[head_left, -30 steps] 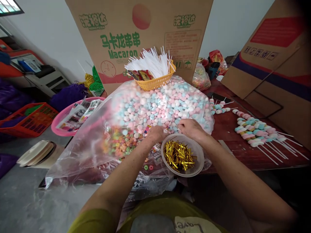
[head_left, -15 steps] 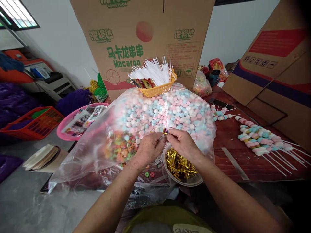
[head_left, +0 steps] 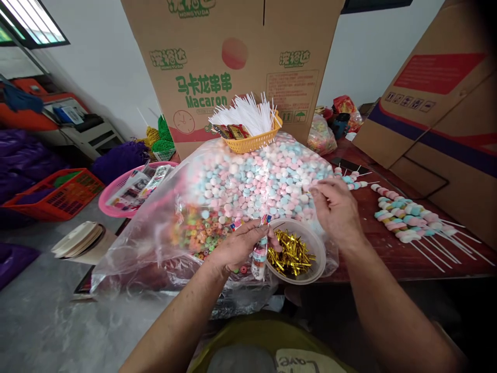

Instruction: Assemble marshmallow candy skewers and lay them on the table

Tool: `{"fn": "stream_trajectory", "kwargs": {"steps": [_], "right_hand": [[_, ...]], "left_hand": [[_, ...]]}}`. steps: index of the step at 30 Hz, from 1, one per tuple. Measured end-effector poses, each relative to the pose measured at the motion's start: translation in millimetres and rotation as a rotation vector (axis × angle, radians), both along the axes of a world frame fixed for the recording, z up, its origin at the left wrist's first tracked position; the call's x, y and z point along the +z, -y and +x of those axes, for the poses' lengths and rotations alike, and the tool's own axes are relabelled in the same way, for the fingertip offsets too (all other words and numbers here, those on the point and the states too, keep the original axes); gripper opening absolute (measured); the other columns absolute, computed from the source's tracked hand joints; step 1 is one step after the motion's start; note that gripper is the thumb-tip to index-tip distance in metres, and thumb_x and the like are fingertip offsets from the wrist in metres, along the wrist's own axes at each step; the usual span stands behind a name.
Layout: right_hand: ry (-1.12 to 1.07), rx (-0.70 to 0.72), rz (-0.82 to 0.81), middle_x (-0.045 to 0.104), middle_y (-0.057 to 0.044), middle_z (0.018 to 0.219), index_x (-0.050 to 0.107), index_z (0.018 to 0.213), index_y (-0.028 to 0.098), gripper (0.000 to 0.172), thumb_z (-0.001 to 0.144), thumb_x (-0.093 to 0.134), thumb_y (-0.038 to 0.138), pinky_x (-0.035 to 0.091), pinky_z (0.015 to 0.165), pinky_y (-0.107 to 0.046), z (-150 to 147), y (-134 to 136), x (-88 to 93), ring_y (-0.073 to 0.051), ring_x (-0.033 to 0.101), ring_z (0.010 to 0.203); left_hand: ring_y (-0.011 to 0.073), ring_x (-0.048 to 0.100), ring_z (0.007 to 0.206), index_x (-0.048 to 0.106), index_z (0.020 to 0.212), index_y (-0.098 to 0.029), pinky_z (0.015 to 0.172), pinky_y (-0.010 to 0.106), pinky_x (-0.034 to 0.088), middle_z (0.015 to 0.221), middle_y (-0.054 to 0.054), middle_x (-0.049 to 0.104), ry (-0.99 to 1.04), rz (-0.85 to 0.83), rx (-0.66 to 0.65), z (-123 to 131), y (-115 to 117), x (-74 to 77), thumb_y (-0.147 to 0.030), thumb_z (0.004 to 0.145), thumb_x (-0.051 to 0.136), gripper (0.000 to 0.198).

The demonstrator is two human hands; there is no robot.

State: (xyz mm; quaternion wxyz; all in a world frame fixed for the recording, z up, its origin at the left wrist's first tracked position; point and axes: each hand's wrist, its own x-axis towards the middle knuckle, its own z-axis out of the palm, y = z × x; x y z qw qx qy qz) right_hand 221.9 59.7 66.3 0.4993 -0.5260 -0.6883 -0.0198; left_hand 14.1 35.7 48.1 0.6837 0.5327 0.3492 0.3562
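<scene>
My left hand (head_left: 246,242) is closed on a wrapped candy skewer (head_left: 259,259), its printed clear sleeve hanging below the fingers and its gathered top poking out above them. To the right, my right hand (head_left: 337,212) is raised with thumb and fingertips pressed together; whatever lies in that pinch is too small to make out. Between the hands stands a clear round tub (head_left: 316,267) of gold twist ties (head_left: 291,254). Behind them lies a big clear bag of pink, blue and white candies (head_left: 248,181), with ring-shaped candies (head_left: 202,233) nearer the left hand.
A yellow basket (head_left: 254,142) of white sticks sits on the candy bag, before a tall carton (head_left: 240,67). Finished-looking candy skewers (head_left: 411,220) lie on the red table at right. A pink basin (head_left: 116,207) holds printed sleeves. Another carton (head_left: 438,114) leans at right.
My hands have parted. The right hand has moved right and up, away from the sleeve's top. My left hand has lowered slightly, and the skewer in it now shows.
</scene>
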Motion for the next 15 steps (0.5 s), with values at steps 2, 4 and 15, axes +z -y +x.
{"fn": "stream_trajectory", "kwargs": {"steps": [2,4,15], "right_hand": [[0.005,0.187,-0.059,0.061,-0.006,0.079,0.064,0.089,0.019,0.017,0.086,0.048,0.023,0.046,0.063,-0.032,6.1,14.5,4.9,-0.017,0.057,0.069],[-0.031,0.48,-0.213,0.058,-0.001,0.07,0.062,0.101,0.021,0.021,0.089,0.044,0.019,0.045,0.054,-0.027,3.7,33.2,10.5,-0.012,0.053,0.056],[0.842,0.388,0.045,0.065,-0.011,0.079,0.057,0.117,0.006,0.037,0.084,0.04,0.006,0.045,0.065,-0.034,-7.0,35.1,2.7,-0.021,0.057,0.074]], "left_hand": [[0.0151,0.059,0.068,0.059,0.077,-0.017,0.068,0.027,0.044,0.069,0.002,0.062,0.021,-0.074,-0.036,-1.5,0.9,1.2,-0.04,0.087,0.05,0.026],[0.0142,0.059,0.064,0.059,0.078,-0.017,0.061,0.025,0.043,0.068,0.001,0.06,-0.055,-0.094,-0.058,-2.3,0.7,4.1,-0.039,0.086,0.052,0.025],[0.0144,0.058,0.068,0.057,0.075,-0.018,0.066,0.027,0.046,0.072,0.001,0.058,-0.372,0.033,-0.261,-6.9,-3.2,22.6,-0.037,0.089,0.047,0.026]]}}
